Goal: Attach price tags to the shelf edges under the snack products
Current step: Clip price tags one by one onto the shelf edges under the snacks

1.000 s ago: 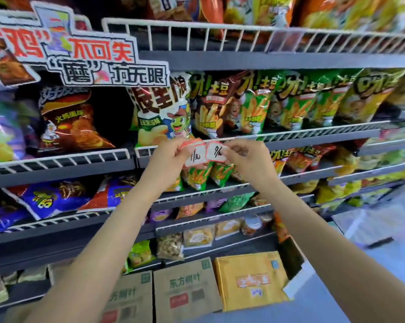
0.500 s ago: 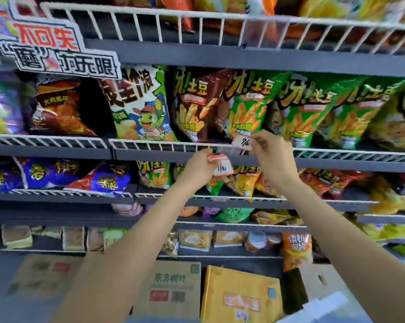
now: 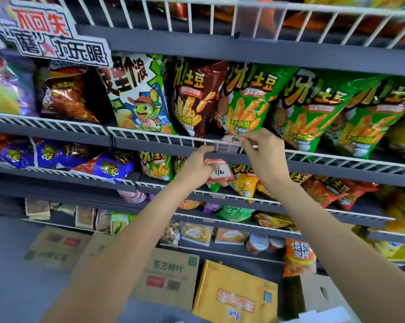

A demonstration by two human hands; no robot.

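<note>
Pinching price tag (image 3: 230, 139) at clear holder (image 3: 222, 148): right hand (image 3: 263, 151) | left hand (image 3: 198, 167) clasping spare tags (image 3: 221, 172)

A single head-worn wide-angle camera faces the grey metal shelving unit with white wire rails (image 3: 150, 138) at close range, angled forward and slightly down. Straight lines bow near the frame edges. Below the unit, brown cardboard cartons (image 3: 171, 278) on the floor fill the lower frame.

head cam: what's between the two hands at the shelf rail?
In the head view, a clear tag holder clipped on the wire shelf rail spans the gap between left hand and right hand.
</note>
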